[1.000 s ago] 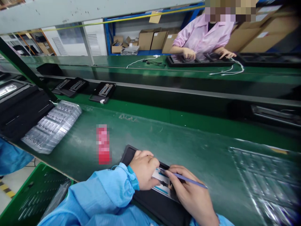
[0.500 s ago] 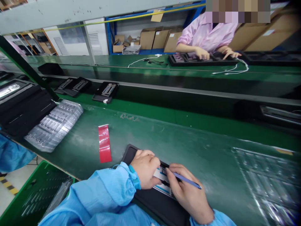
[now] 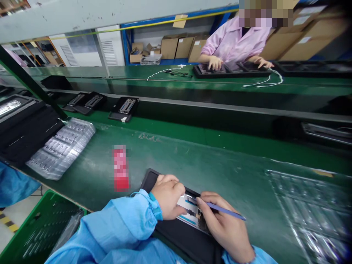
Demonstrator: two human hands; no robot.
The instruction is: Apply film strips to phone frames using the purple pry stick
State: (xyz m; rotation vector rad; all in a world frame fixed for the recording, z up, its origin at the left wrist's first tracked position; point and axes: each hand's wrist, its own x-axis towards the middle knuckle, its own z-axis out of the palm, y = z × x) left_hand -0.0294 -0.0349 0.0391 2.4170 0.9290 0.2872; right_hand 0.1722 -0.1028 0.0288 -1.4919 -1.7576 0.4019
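The person's left hand (image 3: 168,196) lies palm down, fingers bent, thumb stretched toward the right hand (image 3: 227,227); behind it slants the sleeved left forearm (image 3: 118,220). Near that thumb but apart, the right hand pinches thumb and forefinger together, pen-fashion.

Here's the near bench (image 3: 170,157), green and scuffed — and at its front edge sits a black tray (image 3: 189,240), lying aslant. Left of it, just apart, there's a red strip (image 3: 121,169), its surface blurred into blocks. Farther left comes a clear plastic sheet of pockets (image 3: 62,150), right up against a big black slab (image 3: 24,135). Out on the right, a clear blister tray (image 3: 308,205) lies flat. Beyond, the lower green strip (image 3: 198,135) carries small black holders (image 3: 125,109) — two close together, one apart. And the far bench (image 3: 132,71)? A long black tray (image 3: 231,74), with white cables (image 3: 264,83) beside it.
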